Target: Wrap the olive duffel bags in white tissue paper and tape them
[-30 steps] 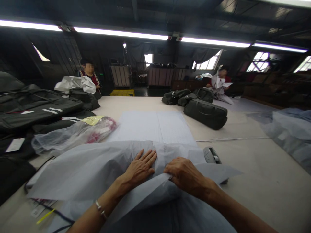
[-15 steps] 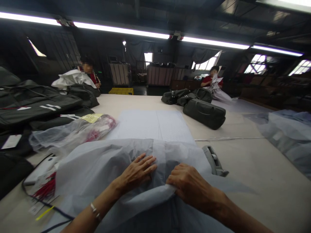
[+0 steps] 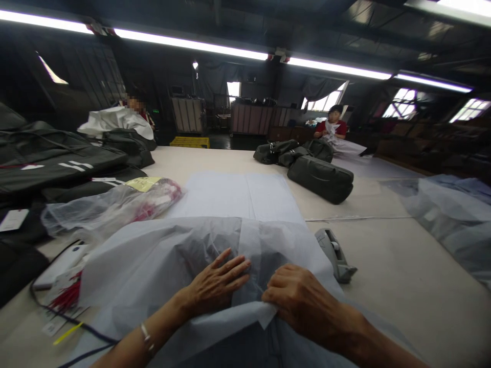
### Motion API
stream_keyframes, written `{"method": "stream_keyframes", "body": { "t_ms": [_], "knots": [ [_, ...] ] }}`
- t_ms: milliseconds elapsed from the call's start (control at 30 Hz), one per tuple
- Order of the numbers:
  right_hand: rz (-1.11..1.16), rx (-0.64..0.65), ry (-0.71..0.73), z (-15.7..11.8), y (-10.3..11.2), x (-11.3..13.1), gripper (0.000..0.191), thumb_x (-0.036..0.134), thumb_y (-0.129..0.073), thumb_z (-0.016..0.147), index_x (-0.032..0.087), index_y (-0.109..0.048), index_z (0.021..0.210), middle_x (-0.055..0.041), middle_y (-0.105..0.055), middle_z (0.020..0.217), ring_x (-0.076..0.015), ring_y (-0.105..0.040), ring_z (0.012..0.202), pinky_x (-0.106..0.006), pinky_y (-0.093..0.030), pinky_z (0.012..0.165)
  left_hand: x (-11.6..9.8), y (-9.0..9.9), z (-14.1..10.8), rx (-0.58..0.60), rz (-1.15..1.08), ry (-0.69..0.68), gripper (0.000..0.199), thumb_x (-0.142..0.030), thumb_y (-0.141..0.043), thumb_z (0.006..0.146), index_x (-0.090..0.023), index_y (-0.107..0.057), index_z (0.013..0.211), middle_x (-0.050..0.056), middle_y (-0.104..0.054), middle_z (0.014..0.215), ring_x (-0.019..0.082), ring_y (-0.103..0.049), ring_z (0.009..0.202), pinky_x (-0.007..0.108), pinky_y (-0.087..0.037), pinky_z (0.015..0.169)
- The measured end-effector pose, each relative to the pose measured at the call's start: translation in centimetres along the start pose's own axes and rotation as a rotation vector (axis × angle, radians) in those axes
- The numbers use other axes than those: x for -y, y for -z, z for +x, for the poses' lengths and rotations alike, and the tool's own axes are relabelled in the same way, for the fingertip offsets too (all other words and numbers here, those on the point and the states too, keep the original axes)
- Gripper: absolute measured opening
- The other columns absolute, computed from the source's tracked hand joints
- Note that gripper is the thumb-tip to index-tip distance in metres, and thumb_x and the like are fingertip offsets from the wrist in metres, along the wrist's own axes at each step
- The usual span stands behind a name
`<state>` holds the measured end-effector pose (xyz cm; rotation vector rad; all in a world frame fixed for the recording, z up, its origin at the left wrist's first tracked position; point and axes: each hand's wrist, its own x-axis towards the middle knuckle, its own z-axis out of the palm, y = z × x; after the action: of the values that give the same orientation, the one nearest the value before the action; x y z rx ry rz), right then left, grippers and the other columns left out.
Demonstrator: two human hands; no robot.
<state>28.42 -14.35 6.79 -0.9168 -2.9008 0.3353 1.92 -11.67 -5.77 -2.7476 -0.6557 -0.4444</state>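
Partly cut off below, a translucent sheet (image 3: 134, 260) obscures the dark shape beneath; across the bench (image 3: 402, 271) it spreads under the open left hand (image 3: 220, 281), its edge clamped in the right hand (image 3: 295, 294).

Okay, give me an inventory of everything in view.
Table: one, pale, centre
Thin sheet: one or more layers, translucent grey-white, under the hands
Flat sheeting: count unclear, white, beyond it
Dark bags: several, left; more, right of centre
Clear bag: one, reddish contents, left
Grey tool: one, right of the sheet
Tassels: bunch, red, near left
Yellow strip: one, near left
Sheeting pile: one, pale, far right
Crate: one, yellow, behind
Light tubes: several, white, overhead
People: two, red clothing, behind
Left hand: one, bare, on sheet
Right hand: one, bare, holding sheet edge
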Motion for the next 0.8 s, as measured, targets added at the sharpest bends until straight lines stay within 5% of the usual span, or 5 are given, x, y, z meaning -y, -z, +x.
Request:
{"method": "stream_keyframes", "body": {
  "t_ms": [200,367,500,667,800],
  "knots": [
    [0.03,0.056,0.044,-1.2,-0.3,0.7,0.017,0.01,-0.054,0.088,0.019,-0.061,0.076,0.001,-0.064,0.075,-0.0115,-0.053,0.069,-0.027,-0.036,0.072,-1.7,-0.8,0.3,-0.206,0.024,-0.025,0.011,-0.016,-0.056,0.092,-0.019,-0.063,0.1,0.004,-0.058,0.135,0.021,-0.038,0.138,0.047,-0.02,0.121],
    [0.031,0.029,0.052,-1.6,-0.5,0.8,0.016,0.008,-0.053,0.087,0.02,-0.062,0.084,0.0012,-0.062,0.069,-0.0117,-0.052,0.064,-0.027,-0.035,0.071,-2.3,-0.2,1.5,-0.301,-0.011,-0.024,0.01,-0.013,-0.055,0.091,-0.018,-0.061,0.086,0.002,-0.068,0.104,0.018,-0.055,0.116,0.04,-0.033,0.113],
    [-0.004,0.027,0.071,-1.4,-0.5,0.8,0.016,0.01,-0.053,0.089,0.02,-0.062,0.08,0.0007,-0.062,0.067,-0.0116,-0.05,0.061,-0.027,-0.034,0.069,-2.2,0.0,2.0,-0.199,-0.049,-0.037,0.011,-0.014,-0.052,0.093,-0.018,-0.062,0.097,0.002,-0.067,0.096,0.015,-0.06,0.096,0.034,-0.042,0.101],
    [-0.018,0.022,0.084,-1.3,-0.4,0.9,0.018,0.01,-0.051,0.09,0.019,-0.058,0.076,0.0011,-0.062,0.069,-0.0111,-0.051,0.062,-0.027,-0.035,0.07,-1.0,0.5,0.3,-0.002,-0.062,-0.05,0.063,-0.051,-0.061,0.087,-0.016,-0.045,0.137,0.01,-0.059,0.133,0.025,-0.041,0.135,0.046,-0.026,0.117],
    [-0.022,0.029,0.105,-1.4,-0.5,1.1,0.019,0.012,-0.053,0.091,0.019,-0.057,0.074,0.0016,-0.062,0.068,-0.0113,-0.05,0.063,-0.027,-0.035,0.07,-0.3,1.5,-1.9,0.156,-0.001,-0.037,0.089,-0.049,-0.071,0.079,-0.02,-0.026,0.15,0.008,-0.036,0.155,0.026,-0.019,0.147,0.052,-0.011,0.122]
  ]
}}
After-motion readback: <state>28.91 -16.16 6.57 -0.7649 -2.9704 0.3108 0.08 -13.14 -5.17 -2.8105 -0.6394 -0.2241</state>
